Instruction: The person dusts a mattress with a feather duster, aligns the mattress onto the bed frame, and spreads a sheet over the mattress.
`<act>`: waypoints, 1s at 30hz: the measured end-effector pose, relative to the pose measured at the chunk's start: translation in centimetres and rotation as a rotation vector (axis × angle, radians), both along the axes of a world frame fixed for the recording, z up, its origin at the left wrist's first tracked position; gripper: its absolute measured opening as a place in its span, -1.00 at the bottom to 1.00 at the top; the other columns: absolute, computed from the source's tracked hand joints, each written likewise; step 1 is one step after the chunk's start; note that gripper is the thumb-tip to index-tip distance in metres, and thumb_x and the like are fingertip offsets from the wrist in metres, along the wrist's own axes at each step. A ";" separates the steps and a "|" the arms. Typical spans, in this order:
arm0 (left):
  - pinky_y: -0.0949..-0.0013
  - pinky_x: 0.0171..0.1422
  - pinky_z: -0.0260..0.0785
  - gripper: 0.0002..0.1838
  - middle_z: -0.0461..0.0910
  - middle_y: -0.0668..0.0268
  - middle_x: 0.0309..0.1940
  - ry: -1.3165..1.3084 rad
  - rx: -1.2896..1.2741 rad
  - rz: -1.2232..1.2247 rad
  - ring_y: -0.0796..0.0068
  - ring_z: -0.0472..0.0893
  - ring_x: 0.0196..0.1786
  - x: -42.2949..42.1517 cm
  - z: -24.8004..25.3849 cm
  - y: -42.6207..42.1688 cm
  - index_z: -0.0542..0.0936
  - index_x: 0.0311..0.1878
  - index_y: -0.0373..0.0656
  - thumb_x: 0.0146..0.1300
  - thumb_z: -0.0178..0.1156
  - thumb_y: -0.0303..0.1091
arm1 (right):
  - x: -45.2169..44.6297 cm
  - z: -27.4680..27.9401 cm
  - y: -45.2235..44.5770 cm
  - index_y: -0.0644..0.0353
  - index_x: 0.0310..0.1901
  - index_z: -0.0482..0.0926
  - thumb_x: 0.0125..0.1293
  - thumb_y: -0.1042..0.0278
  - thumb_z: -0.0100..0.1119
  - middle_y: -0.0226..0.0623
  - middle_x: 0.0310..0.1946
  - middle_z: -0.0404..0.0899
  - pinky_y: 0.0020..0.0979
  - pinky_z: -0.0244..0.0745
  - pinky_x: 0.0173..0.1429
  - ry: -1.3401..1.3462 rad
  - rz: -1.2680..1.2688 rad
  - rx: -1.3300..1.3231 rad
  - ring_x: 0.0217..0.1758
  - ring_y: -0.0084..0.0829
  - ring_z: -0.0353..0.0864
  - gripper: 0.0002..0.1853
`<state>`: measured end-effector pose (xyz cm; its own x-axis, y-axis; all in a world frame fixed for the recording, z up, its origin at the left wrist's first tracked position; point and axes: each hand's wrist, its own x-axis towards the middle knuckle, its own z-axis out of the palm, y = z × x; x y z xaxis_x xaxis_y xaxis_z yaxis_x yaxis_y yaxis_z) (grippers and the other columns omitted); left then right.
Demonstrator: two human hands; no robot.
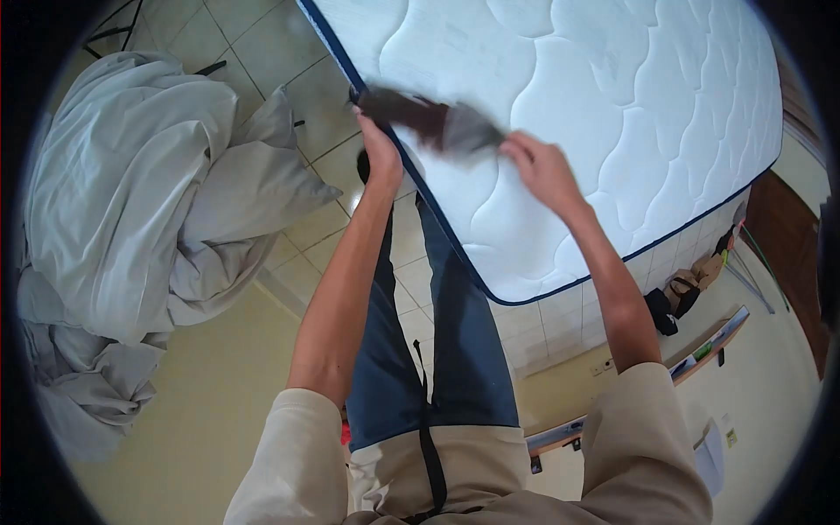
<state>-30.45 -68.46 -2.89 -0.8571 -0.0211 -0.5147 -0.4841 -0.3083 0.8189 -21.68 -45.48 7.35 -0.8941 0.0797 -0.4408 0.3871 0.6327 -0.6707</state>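
A dark brown and grey item (420,118), smeared by motion, stretches between my two hands above the mattress; its exact kind cannot be made out, though it looks soft. My right hand (542,171) is closed in a pinch on its grey end. At the dark end, by the mattress edge, my left hand (382,150) grips it, with some fingers hidden. Beneath lies a white quilted mattress (569,105) with dark blue edging.
A heap of light grey fabric (149,192) is piled on the left. Tiled floor (289,105) shows between heap and mattress. Bags (687,289) stand beyond the mattress at right, near a wall shelf (713,346) and a brown door (787,254).
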 end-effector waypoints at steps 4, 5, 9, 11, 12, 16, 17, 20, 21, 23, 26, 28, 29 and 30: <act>0.30 0.61 -0.01 -0.29 0.29 0.24 0.48 -0.044 -0.028 0.081 0.34 0.28 0.49 -0.8 -1.7 -0.2 0.20 0.54 -0.23 0.63 -0.39 0.15 | -4.1 1.4 0.2 0.16 -0.01 0.65 0.50 0.17 0.09 0.05 -0.30 0.67 -0.14 0.52 -0.12 -0.144 0.120 0.037 -0.24 0.13 0.63 -0.73; 0.31 0.63 -0.07 -0.29 0.22 0.24 0.52 -0.106 -0.017 0.015 0.35 0.21 0.53 -1.1 -1.7 -0.7 0.11 0.58 -0.22 0.63 -0.41 0.14 | -4.9 1.8 0.6 0.18 -0.01 0.65 0.51 0.19 0.08 0.08 -0.32 0.66 -0.20 0.51 -0.14 -0.113 0.404 0.048 -0.27 0.13 0.62 -0.73; 0.31 0.53 0.10 -0.31 0.42 0.24 0.33 -0.172 0.086 0.033 0.37 0.38 0.37 -2.7 -2.5 -1.4 0.27 0.49 -0.23 0.64 -0.39 0.15 | -9.7 3.8 -0.2 0.20 0.07 0.65 0.48 0.18 0.13 0.06 -0.29 0.69 -0.15 0.55 -0.10 -0.109 0.036 0.069 -0.22 0.10 0.67 -0.68; 0.35 0.59 0.01 -0.29 0.28 0.21 0.49 -0.195 0.170 -0.081 0.37 0.24 0.51 -2.7 -5.8 -3.2 0.13 0.59 -0.19 0.64 -0.42 0.15 | -12.0 4.4 -1.0 0.20 0.08 0.65 0.47 0.17 0.14 0.09 -0.28 0.68 -0.12 0.54 -0.09 -0.132 0.341 0.082 -0.22 0.10 0.67 -0.67; 0.25 0.54 0.10 -0.22 0.35 0.14 0.43 -0.215 0.128 0.002 0.30 0.32 0.46 -3.1 -5.0 -3.3 0.17 0.56 -0.21 0.59 -0.42 0.25 | -13.3 4.7 -1.6 0.19 0.09 0.66 0.46 0.17 0.15 0.11 -0.27 0.67 -0.10 0.54 -0.09 -0.148 0.620 0.098 -0.23 0.11 0.67 -0.67; 0.10 0.57 0.12 -0.07 0.27 0.03 0.50 -0.263 0.111 -0.032 0.12 0.31 0.50 -4.7 -3.5 -7.0 0.13 0.58 -0.22 0.50 -0.48 0.42 | -19.1 7.3 -6.2 0.23 0.11 0.65 0.47 0.24 0.12 0.12 -0.34 0.67 -0.06 0.56 -0.08 -0.092 0.449 0.175 -0.29 0.11 0.66 -0.68; 0.07 0.58 0.09 -0.06 0.30 0.05 0.49 -0.373 0.084 0.016 0.12 0.32 0.49 -4.7 -3.5 -7.7 0.20 0.55 -0.22 0.49 -0.49 0.43 | -20.1 8.2 -7.3 0.23 0.11 0.65 0.47 0.24 0.12 0.12 -0.34 0.67 -0.06 0.56 -0.08 -0.092 0.459 0.168 -0.29 0.11 0.66 -0.68; 0.04 0.59 0.03 -0.09 0.40 0.10 0.43 -0.374 0.132 -0.001 0.16 0.35 0.47 -3.4 -6.1 -10.8 0.39 0.43 -0.23 0.50 -0.45 0.42 | -21.2 9.9 -9.9 0.26 0.09 0.66 0.44 0.36 0.07 0.15 -0.36 0.66 -0.05 0.57 -0.10 -0.455 0.915 0.277 -0.31 0.09 0.66 -0.69; 0.06 0.58 0.04 -0.13 0.43 0.11 0.41 -0.412 0.054 -0.011 0.18 0.37 0.47 -3.2 -5.8 -11.1 0.42 0.41 -0.22 0.52 -0.42 0.38 | -21.2 10.2 -10.7 0.25 0.13 0.64 0.39 0.42 0.05 0.16 -0.37 0.66 -0.04 0.57 -0.11 -0.356 0.861 0.308 -0.31 0.09 0.67 -0.67; 0.11 0.55 0.06 -0.25 0.46 0.11 0.38 -0.425 -0.028 -0.041 0.21 0.38 0.45 -3.0 -5.3 -11.8 0.46 0.37 -0.17 0.56 -0.33 0.28 | -20.3 9.5 -11.2 0.20 0.28 0.56 0.28 0.56 0.05 0.13 -0.37 0.65 -0.04 0.56 -0.08 -0.213 0.827 0.314 -0.36 0.05 0.65 -0.50; 0.11 0.55 0.06 -0.28 0.48 0.12 0.36 -0.477 -0.074 -0.142 0.20 0.38 0.45 -1.7 -7.0 -12.7 0.49 0.35 -0.17 0.56 -0.29 0.26 | -20.2 9.0 -11.9 0.23 0.32 0.50 0.28 0.57 0.05 0.16 -0.38 0.64 -0.01 0.56 -0.06 -0.519 1.089 0.245 -0.32 0.10 0.65 -0.48; 0.11 0.55 0.07 -0.29 0.48 0.12 0.36 -0.495 -0.090 -0.159 0.18 0.38 0.45 -1.2 -7.8 -13.1 0.50 0.33 -0.18 0.56 -0.27 0.25 | -19.6 8.3 -13.6 0.27 0.27 0.52 0.28 0.57 0.05 0.21 -0.39 0.62 0.01 0.56 -0.06 -0.433 0.993 0.292 -0.31 0.13 0.65 -0.51; 0.11 0.54 0.07 -0.30 0.49 0.12 0.35 -0.503 -0.108 -0.183 0.16 0.38 0.45 -0.9 -8.0 -13.1 0.51 0.31 -0.19 0.56 -0.26 0.24 | -19.3 8.0 -14.5 0.32 0.22 0.54 0.28 0.56 0.06 0.25 -0.41 0.60 0.03 0.55 -0.07 -0.340 0.888 0.340 -0.30 0.16 0.64 -0.55; 0.11 0.54 0.07 -0.30 0.49 0.12 0.35 -0.506 -0.104 -0.182 0.16 0.38 0.45 -0.6 -8.0 -13.0 0.51 0.31 -0.19 0.56 -0.26 0.24 | -18.9 7.7 -14.9 0.36 0.17 0.57 0.28 0.55 0.07 0.30 -0.42 0.58 0.05 0.55 -0.08 -0.245 0.777 0.389 -0.29 0.19 0.64 -0.59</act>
<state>-31.06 -81.50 -10.85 -0.4977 0.0314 -0.8668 -0.8634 -0.1129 0.4917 -40.61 -60.41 15.08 -0.6430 -0.3239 -0.6940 -0.1401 0.9406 -0.3093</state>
